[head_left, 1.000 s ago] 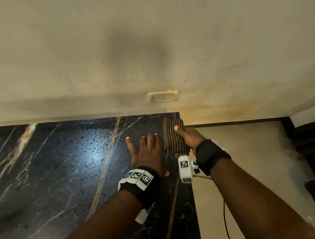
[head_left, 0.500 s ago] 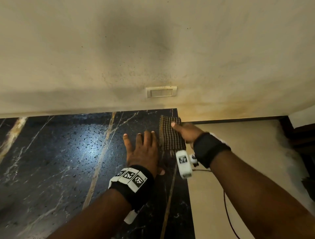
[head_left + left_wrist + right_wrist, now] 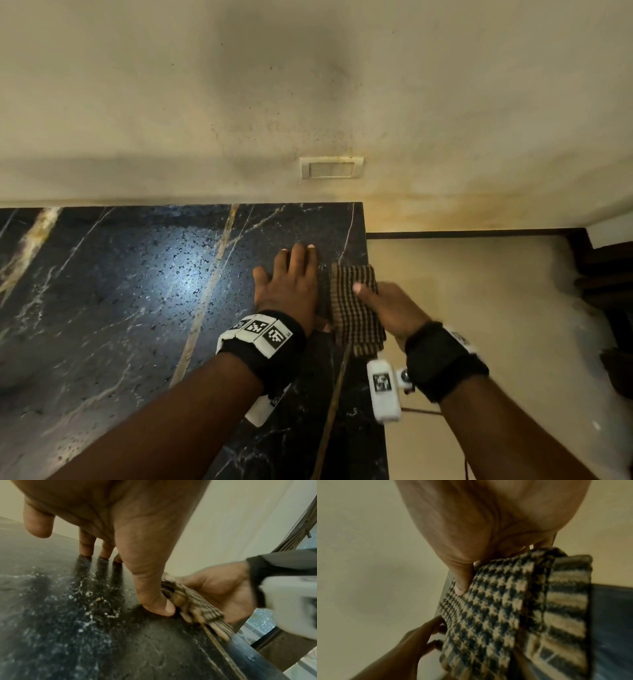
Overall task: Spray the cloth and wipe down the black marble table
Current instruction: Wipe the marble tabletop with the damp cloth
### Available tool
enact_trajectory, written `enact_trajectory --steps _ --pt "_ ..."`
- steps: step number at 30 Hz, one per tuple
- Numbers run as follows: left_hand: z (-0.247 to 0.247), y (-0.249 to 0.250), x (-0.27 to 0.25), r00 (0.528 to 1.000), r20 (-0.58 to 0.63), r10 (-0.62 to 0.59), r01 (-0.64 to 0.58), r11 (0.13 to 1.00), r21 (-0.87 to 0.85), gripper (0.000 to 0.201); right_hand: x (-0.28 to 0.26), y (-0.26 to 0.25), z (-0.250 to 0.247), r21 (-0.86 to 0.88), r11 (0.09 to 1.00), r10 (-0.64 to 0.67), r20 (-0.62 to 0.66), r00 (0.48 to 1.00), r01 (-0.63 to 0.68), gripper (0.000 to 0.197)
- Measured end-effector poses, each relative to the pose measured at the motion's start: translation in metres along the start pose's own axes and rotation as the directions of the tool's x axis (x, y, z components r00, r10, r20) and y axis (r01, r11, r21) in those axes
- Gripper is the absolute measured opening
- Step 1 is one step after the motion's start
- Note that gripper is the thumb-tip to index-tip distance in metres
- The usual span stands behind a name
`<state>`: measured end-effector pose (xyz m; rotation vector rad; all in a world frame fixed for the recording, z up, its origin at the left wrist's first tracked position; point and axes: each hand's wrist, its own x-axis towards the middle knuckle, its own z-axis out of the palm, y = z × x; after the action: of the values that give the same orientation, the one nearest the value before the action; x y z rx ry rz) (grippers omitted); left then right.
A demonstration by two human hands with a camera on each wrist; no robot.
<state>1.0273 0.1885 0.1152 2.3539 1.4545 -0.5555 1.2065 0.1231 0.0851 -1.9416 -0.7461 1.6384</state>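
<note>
— What's filling my screens, biggest thing first?

— The wall (image 3: 308, 85), stained, with a switch plate (image 3: 331, 167) low on it. Below it I see the black marble table (image 3: 137, 308), and pale floor (image 3: 479, 308) off its right side.

— And my hands?

— Side by side near the table's right edge. My left hand (image 3: 291, 284) lies flat on the marble, fingers straight and fingertips (image 3: 86, 550) touching the stone; its thumb (image 3: 154, 601) touches the cloth's side.

— The cloth itself?

— The checked cloth (image 3: 356, 308) is folded over the table's right edge. My right hand (image 3: 390, 308) clamps it there, thumb (image 3: 462, 582) pressed on top; I can't see the other fingers.

— Smallest bits?

— Black wristbands (image 3: 445, 359) with white tags.
</note>
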Motion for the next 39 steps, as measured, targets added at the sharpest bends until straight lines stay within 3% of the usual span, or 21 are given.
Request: enact_trajectory --steps 5,12,15,20,25,28,39 --pt "0.003 0.000 -0.002 1.000 -0.001 0.000 0.001 0.999 0.049 0.133 -0.031 0.016 0.009 0.024 0.997 0.076 0.015 0.997 -0.076 0.032" --pt "0.000 0.000 -0.001 1.000 0.003 0.004 -0.004 0.998 0.060 0.134 0.037 -0.067 -0.007 -0.142 0.988 0.054 -0.044 0.998 -0.060 0.060" --pt "0.000 0.002 0.000 1.000 0.010 -0.004 0.003 0.996 0.090 0.136 0.067 -0.062 -0.012 -0.141 0.988 0.056 -0.079 0.995 -0.067 0.079" --pt "0.002 0.002 0.000 1.000 -0.002 0.001 0.000 0.995 0.100 0.136 0.012 -0.019 0.004 0.016 0.999 0.046 -0.044 0.998 -0.045 0.035" --pt "0.002 0.000 0.001 1.000 -0.009 0.008 -0.007 0.995 0.099 0.137 -0.074 0.052 0.022 0.123 0.986 0.111 0.042 0.993 -0.116 0.027" --pt "0.004 0.000 0.001 1.000 -0.013 -0.001 0.002 0.994 0.109 0.137 -0.097 0.081 0.033 0.142 0.976 0.159 0.046 0.986 -0.164 0.026" --pt "0.001 0.001 0.002 0.997 -0.065 0.030 -0.019 0.987 0.158 0.126 -0.018 0.002 0.012 0.011 0.999 0.047 -0.037 0.998 -0.047 0.044"
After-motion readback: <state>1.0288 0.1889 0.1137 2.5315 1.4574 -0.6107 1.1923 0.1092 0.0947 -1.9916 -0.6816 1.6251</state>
